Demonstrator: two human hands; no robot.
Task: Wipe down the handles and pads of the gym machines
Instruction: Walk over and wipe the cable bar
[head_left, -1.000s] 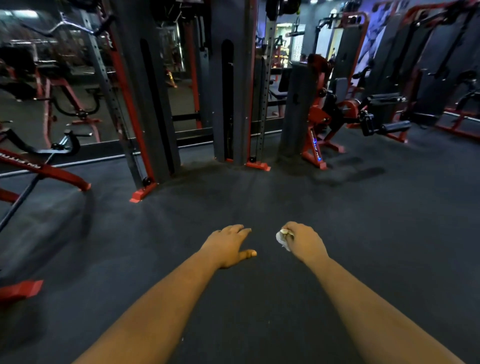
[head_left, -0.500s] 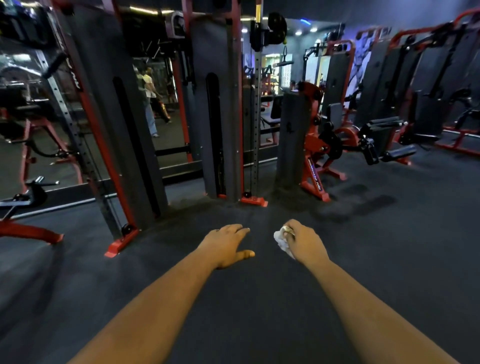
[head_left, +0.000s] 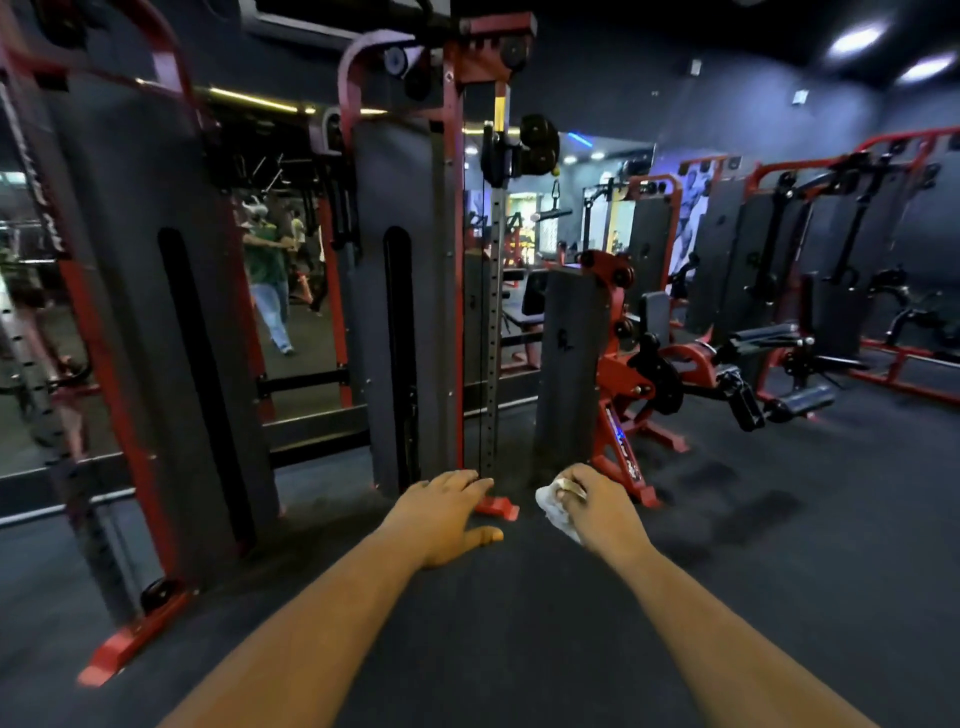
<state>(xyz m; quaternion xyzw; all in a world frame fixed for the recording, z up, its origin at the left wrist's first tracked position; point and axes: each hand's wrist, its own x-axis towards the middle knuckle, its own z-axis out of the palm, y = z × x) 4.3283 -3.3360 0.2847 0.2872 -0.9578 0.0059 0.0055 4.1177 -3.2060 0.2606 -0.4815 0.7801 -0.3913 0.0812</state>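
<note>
Both my arms reach forward over the dark rubber floor. My left hand (head_left: 445, 512) is held out flat, fingers relaxed, holding nothing. My right hand (head_left: 597, 506) grips a crumpled white cloth (head_left: 556, 509) that sticks out on its left side. Straight ahead stands a red and grey cable machine (head_left: 457, 270) with a perforated upright and a black pulley carriage (head_left: 501, 156) high up. To the right sits a red leg machine (head_left: 623, 374) with black roller pads (head_left: 802, 400). Neither hand touches any machine.
A second grey weight-stack tower with a red frame (head_left: 156, 332) stands on the left. A mirror wall behind shows a person in green (head_left: 267, 270). More red-framed machines (head_left: 841, 249) line the right wall. Open floor (head_left: 779, 545) lies to the right.
The view has tilted up and closed in on the cable machine, which now looms taller. Both hands keep the same pose; the cloth stays in the right hand.
</note>
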